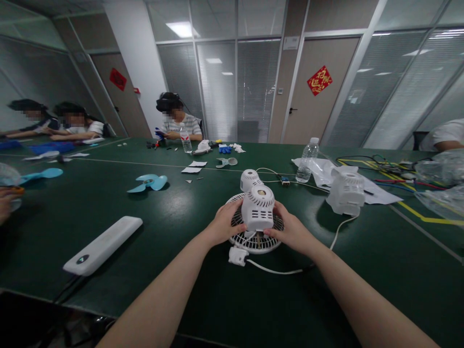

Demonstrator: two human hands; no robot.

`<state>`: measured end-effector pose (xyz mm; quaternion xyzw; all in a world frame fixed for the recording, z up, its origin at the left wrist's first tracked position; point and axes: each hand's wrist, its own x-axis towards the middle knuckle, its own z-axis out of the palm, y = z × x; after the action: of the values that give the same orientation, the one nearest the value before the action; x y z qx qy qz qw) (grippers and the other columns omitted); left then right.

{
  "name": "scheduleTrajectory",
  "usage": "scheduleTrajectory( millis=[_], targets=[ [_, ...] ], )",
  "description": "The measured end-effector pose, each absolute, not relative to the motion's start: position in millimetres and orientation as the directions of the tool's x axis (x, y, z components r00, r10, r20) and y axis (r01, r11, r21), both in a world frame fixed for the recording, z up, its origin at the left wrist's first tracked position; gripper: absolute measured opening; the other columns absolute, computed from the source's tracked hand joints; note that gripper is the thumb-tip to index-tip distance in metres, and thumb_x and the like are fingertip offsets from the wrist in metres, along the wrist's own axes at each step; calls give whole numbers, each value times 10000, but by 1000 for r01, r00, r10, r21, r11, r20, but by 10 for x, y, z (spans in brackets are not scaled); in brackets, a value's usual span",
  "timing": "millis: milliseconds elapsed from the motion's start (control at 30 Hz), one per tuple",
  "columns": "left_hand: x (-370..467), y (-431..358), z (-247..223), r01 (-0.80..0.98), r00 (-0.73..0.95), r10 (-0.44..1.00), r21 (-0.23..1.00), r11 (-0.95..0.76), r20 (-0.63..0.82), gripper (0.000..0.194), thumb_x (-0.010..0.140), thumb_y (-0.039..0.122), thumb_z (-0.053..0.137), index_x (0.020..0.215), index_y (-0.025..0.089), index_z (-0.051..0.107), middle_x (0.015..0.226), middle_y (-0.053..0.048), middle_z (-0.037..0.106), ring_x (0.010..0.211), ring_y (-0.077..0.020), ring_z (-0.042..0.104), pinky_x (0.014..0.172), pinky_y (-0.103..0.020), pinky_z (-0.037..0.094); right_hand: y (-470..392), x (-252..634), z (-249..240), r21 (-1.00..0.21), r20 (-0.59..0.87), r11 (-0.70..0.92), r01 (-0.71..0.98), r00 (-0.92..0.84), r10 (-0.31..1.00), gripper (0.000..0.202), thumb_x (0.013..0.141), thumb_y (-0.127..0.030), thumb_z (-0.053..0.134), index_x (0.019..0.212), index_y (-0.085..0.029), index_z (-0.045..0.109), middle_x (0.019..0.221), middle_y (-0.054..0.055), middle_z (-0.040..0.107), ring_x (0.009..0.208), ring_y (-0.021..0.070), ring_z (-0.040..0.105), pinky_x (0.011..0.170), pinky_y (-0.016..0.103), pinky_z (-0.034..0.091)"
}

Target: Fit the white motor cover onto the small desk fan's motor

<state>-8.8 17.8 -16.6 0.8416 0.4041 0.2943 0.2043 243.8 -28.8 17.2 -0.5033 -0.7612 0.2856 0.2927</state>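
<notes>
A white vented motor housing [258, 208] stands over a round white fan grille [255, 245] on the green table. My left hand [226, 223] grips the housing's left side, its thumb near the lower edge. On the other side, my right hand [290, 229] holds the same housing with its fingers curved round it. Just behind sits another white vented part [250, 179]. A small white piece [238, 256] with a white cable lies at the grille's front edge.
Left on the green table [174, 251] are a long white case [103, 245] and a blue fan blade [148, 182]. Toward the right stand a water bottle [308, 160] and another white housing [346, 192]. Several people sit around, one across the table [179, 123].
</notes>
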Motion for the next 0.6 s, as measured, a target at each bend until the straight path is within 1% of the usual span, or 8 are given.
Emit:
scheduleTrajectory(
  millis=[200, 300, 433, 600],
  targets=[
    [-94, 195, -153, 539, 521, 784, 582, -608, 337, 768, 765, 441, 665, 1422, 223, 332, 1458, -121, 408, 1340, -322, 366, 1115, -534, 253, -252, 2468, 130, -741, 184, 354, 571, -334, 924, 851, 749, -310, 728, 1446, -257, 241, 1376, 90, 501, 1275, 255, 476, 1086, 492, 356],
    [-95, 179, -119, 534, 530, 780, 583, -612, 333, 749, 773, 435, 660, 1417, 229, 338, 1456, -115, 411, 1339, -312, 367, 1113, -531, 260, -259, 2467, 129, -731, 187, 353, 583, -327, 926, 856, 750, -337, 730, 1450, -257, 244, 1368, 87, 512, 1267, 258, 485, 1081, 501, 359],
    [-102, 191, -119, 548, 534, 785, 579, -604, 314, 751, 767, 424, 669, 1417, 233, 344, 1463, -117, 403, 1349, -318, 352, 1122, -550, 234, -277, 2462, 127, -718, 218, 370, 589, -315, 924, 877, 752, -354, 729, 1465, -266, 226, 1355, 79, 528, 1257, 255, 496, 1076, 497, 365],
    [-119, 215, -151, 564, 533, 788, 566, -602, 307, 757, 781, 444, 647, 1437, 243, 327, 1504, -101, 344, 1380, -313, 307, 1138, -538, 219, -286, 2453, 124, -701, 234, 374, 607, -299, 925, 871, 757, -373, 722, 1470, -272, 231, 1345, 79, 540, 1251, 266, 503, 1059, 511, 380]
  ],
)
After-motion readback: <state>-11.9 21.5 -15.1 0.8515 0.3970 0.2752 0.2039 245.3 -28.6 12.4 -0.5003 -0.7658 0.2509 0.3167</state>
